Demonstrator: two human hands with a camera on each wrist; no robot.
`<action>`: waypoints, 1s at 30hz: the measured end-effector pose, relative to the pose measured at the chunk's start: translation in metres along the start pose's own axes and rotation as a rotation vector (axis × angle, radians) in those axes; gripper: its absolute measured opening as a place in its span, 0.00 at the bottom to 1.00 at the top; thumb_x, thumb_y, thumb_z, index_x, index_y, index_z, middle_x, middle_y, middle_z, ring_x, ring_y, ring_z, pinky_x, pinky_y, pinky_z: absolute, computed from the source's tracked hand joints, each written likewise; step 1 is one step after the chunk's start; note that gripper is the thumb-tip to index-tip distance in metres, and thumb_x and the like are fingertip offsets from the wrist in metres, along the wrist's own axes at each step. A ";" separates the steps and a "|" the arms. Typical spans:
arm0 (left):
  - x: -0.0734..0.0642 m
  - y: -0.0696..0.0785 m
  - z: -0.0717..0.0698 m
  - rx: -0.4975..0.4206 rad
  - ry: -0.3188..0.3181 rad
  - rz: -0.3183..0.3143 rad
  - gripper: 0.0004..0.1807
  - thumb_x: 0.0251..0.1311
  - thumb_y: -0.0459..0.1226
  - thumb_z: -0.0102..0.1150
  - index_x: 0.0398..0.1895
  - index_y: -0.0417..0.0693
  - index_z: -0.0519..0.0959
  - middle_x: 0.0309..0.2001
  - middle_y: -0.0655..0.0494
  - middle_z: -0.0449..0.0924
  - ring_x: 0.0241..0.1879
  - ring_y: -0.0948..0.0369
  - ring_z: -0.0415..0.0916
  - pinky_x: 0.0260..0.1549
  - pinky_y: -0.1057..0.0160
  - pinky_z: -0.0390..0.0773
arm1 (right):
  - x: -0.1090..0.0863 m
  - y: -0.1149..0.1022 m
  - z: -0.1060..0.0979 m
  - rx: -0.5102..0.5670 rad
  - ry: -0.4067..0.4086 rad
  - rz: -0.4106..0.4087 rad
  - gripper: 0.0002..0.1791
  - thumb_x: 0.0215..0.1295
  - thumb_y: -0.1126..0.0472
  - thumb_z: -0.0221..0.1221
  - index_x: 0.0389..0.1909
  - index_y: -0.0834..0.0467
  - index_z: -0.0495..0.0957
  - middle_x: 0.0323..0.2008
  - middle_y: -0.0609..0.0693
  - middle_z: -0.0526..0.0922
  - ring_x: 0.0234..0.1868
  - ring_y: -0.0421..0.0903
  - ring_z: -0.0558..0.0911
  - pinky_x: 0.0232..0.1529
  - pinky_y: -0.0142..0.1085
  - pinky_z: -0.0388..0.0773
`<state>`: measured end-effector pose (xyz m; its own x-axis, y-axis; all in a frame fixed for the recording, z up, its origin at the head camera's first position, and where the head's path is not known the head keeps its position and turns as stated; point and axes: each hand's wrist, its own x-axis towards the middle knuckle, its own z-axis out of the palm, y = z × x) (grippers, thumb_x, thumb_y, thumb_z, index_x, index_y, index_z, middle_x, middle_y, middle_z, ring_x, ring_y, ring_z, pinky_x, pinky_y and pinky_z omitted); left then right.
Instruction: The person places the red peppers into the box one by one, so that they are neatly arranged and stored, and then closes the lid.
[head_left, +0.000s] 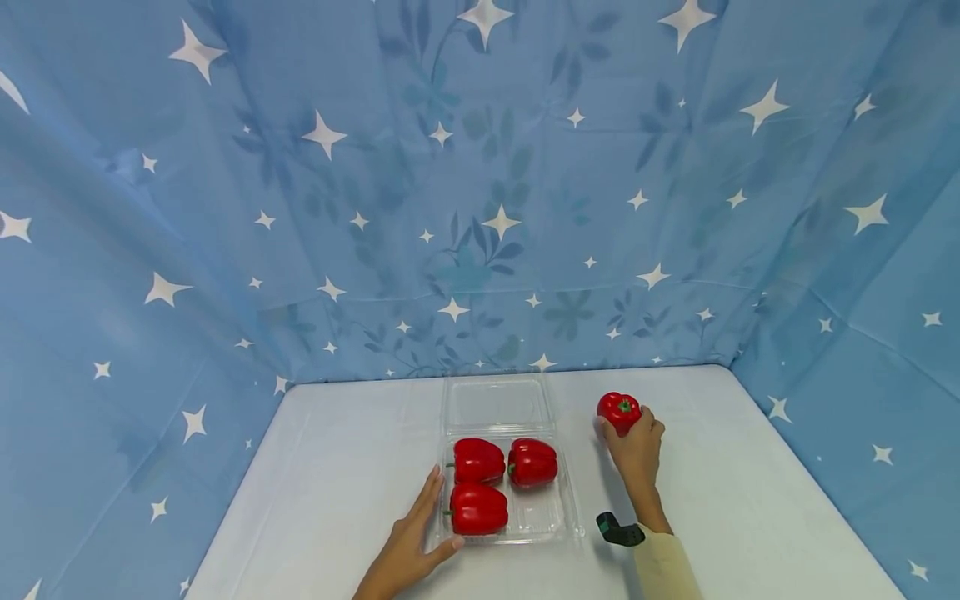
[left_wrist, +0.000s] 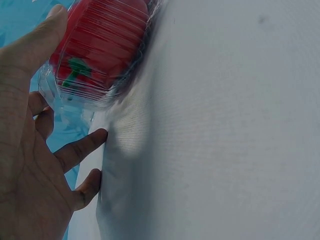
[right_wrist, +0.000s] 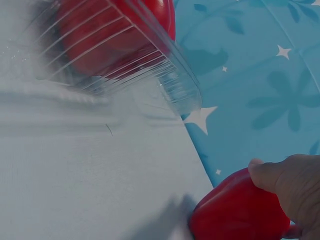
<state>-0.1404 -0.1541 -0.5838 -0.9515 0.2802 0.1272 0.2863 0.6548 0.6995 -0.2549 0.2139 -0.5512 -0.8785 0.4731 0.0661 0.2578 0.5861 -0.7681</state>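
Observation:
A clear plastic clamshell box (head_left: 536, 523) lies with its lid (head_left: 498, 404) folded back, away from the person. Inside are three red bell peppers: one at the back left (head_left: 480, 461), one at the back right (head_left: 533, 462) and one at the front left (head_left: 478, 509). My left hand (head_left: 408, 542) rests at the box's left side, fingers extended and thumb by the front corner. To the right of the box, my right hand (head_left: 637, 450) grips another red bell pepper (head_left: 619, 411), its green stem facing up in the head view. The right wrist view shows the thumb on this pepper (right_wrist: 240, 210).
A white-covered table (head_left: 322, 467) carries everything. Blue curtains (head_left: 480, 208) with stars and leaves enclose its back and sides. A dark wrist strap piece (head_left: 621, 531) sits on the right wrist beside a pale sleeve (head_left: 666, 567).

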 end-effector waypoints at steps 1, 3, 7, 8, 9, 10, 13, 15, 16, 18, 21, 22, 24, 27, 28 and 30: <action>0.000 0.001 0.000 -0.004 -0.004 -0.004 0.50 0.58 0.58 0.60 0.79 0.56 0.48 0.79 0.59 0.43 0.73 0.48 0.53 0.55 0.37 0.74 | 0.000 0.001 0.000 -0.001 0.000 0.001 0.46 0.61 0.57 0.65 0.70 0.73 0.49 0.62 0.75 0.58 0.65 0.73 0.63 0.58 0.67 0.70; 0.000 0.002 0.000 -0.006 -0.015 -0.016 0.51 0.57 0.59 0.60 0.79 0.57 0.47 0.79 0.59 0.43 0.74 0.47 0.53 0.55 0.36 0.74 | -0.001 0.002 0.000 0.004 0.001 0.002 0.45 0.61 0.57 0.65 0.69 0.72 0.50 0.62 0.75 0.59 0.65 0.72 0.63 0.58 0.67 0.70; 0.000 0.003 0.000 0.002 -0.025 -0.028 0.51 0.57 0.60 0.60 0.79 0.58 0.46 0.79 0.60 0.42 0.74 0.45 0.53 0.53 0.35 0.75 | -0.001 0.004 0.000 0.026 0.014 0.001 0.45 0.59 0.58 0.66 0.69 0.72 0.51 0.63 0.73 0.60 0.65 0.71 0.63 0.57 0.66 0.71; 0.000 0.003 0.000 0.004 -0.025 -0.027 0.51 0.57 0.60 0.60 0.79 0.58 0.46 0.79 0.60 0.42 0.74 0.45 0.53 0.53 0.35 0.75 | -0.001 0.004 0.000 0.035 0.020 0.001 0.45 0.59 0.58 0.66 0.69 0.72 0.52 0.63 0.73 0.60 0.65 0.71 0.63 0.57 0.66 0.72; 0.000 0.002 0.000 0.000 -0.027 -0.026 0.51 0.57 0.60 0.60 0.79 0.58 0.46 0.79 0.60 0.42 0.74 0.46 0.53 0.53 0.35 0.75 | -0.001 0.004 0.000 0.045 0.028 -0.001 0.45 0.58 0.58 0.66 0.69 0.72 0.52 0.63 0.73 0.60 0.65 0.70 0.63 0.57 0.66 0.72; 0.000 0.002 0.000 -0.005 -0.027 -0.026 0.51 0.57 0.59 0.60 0.79 0.59 0.46 0.79 0.60 0.42 0.74 0.46 0.53 0.53 0.34 0.74 | -0.001 0.004 0.000 0.059 0.036 -0.005 0.45 0.58 0.59 0.66 0.69 0.72 0.52 0.63 0.73 0.60 0.65 0.70 0.63 0.57 0.65 0.72; 0.001 0.002 -0.001 -0.009 -0.033 -0.034 0.51 0.57 0.60 0.60 0.79 0.59 0.46 0.80 0.61 0.42 0.74 0.46 0.52 0.53 0.32 0.73 | -0.001 0.005 -0.002 0.100 0.060 -0.027 0.45 0.57 0.59 0.67 0.68 0.72 0.53 0.64 0.72 0.60 0.66 0.69 0.63 0.57 0.65 0.72; 0.001 0.001 -0.001 -0.004 -0.034 -0.045 0.52 0.57 0.61 0.60 0.79 0.60 0.45 0.80 0.61 0.41 0.74 0.46 0.52 0.53 0.32 0.73 | -0.001 0.007 -0.003 0.129 0.075 -0.037 0.45 0.57 0.59 0.67 0.68 0.72 0.54 0.64 0.71 0.61 0.66 0.69 0.63 0.57 0.65 0.72; 0.001 0.001 -0.001 -0.001 -0.033 -0.046 0.52 0.56 0.61 0.60 0.79 0.60 0.45 0.80 0.61 0.41 0.74 0.46 0.52 0.53 0.32 0.73 | -0.001 0.007 -0.003 0.144 0.080 -0.039 0.45 0.56 0.59 0.68 0.68 0.72 0.54 0.64 0.71 0.61 0.66 0.69 0.63 0.57 0.65 0.72; 0.001 0.001 -0.001 0.009 -0.027 -0.040 0.52 0.56 0.61 0.60 0.79 0.60 0.46 0.80 0.61 0.42 0.74 0.46 0.52 0.54 0.34 0.74 | -0.001 0.009 -0.004 0.168 0.091 -0.041 0.45 0.56 0.58 0.68 0.68 0.72 0.55 0.65 0.71 0.61 0.66 0.68 0.63 0.58 0.65 0.72; 0.001 0.002 -0.001 0.014 -0.015 -0.021 0.51 0.57 0.60 0.60 0.79 0.58 0.47 0.79 0.60 0.42 0.74 0.48 0.52 0.55 0.37 0.74 | -0.002 0.011 -0.006 0.210 0.098 -0.043 0.45 0.57 0.57 0.68 0.68 0.71 0.55 0.65 0.70 0.62 0.67 0.67 0.64 0.59 0.64 0.72; 0.000 0.002 -0.001 0.013 -0.010 -0.010 0.51 0.57 0.59 0.61 0.79 0.56 0.47 0.79 0.59 0.43 0.74 0.47 0.52 0.55 0.37 0.74 | -0.002 0.012 -0.006 0.220 0.098 -0.046 0.45 0.57 0.57 0.68 0.68 0.71 0.55 0.65 0.70 0.62 0.67 0.67 0.64 0.59 0.64 0.72; 0.000 0.002 -0.001 0.012 -0.005 -0.001 0.51 0.57 0.59 0.61 0.79 0.55 0.48 0.79 0.58 0.43 0.74 0.48 0.52 0.56 0.38 0.74 | -0.002 0.012 -0.007 0.246 0.099 -0.059 0.44 0.57 0.57 0.68 0.68 0.70 0.55 0.66 0.69 0.62 0.67 0.66 0.64 0.60 0.63 0.71; 0.000 0.001 -0.001 0.008 -0.005 -0.001 0.51 0.58 0.58 0.61 0.79 0.55 0.48 0.79 0.58 0.43 0.73 0.48 0.53 0.55 0.37 0.74 | -0.003 0.012 -0.008 0.286 0.099 -0.077 0.44 0.58 0.58 0.68 0.69 0.68 0.54 0.67 0.69 0.62 0.68 0.66 0.64 0.62 0.63 0.70; 0.000 0.001 -0.001 0.006 -0.004 0.001 0.51 0.58 0.58 0.61 0.79 0.54 0.48 0.79 0.57 0.44 0.73 0.47 0.53 0.54 0.36 0.74 | -0.003 0.012 -0.009 0.301 0.101 -0.083 0.44 0.58 0.59 0.68 0.69 0.68 0.54 0.67 0.68 0.62 0.68 0.66 0.64 0.62 0.63 0.70; 0.000 0.001 -0.001 0.003 -0.008 -0.006 0.51 0.57 0.58 0.61 0.79 0.55 0.48 0.79 0.58 0.43 0.74 0.46 0.53 0.53 0.35 0.75 | -0.003 0.012 -0.009 0.333 0.105 -0.095 0.44 0.58 0.60 0.68 0.69 0.67 0.54 0.68 0.67 0.62 0.68 0.65 0.63 0.61 0.63 0.70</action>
<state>-0.1405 -0.1542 -0.5820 -0.9524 0.2813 0.1174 0.2806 0.6588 0.6981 -0.2456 0.2253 -0.5544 -0.8419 0.5015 0.1992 0.0160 0.3922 -0.9197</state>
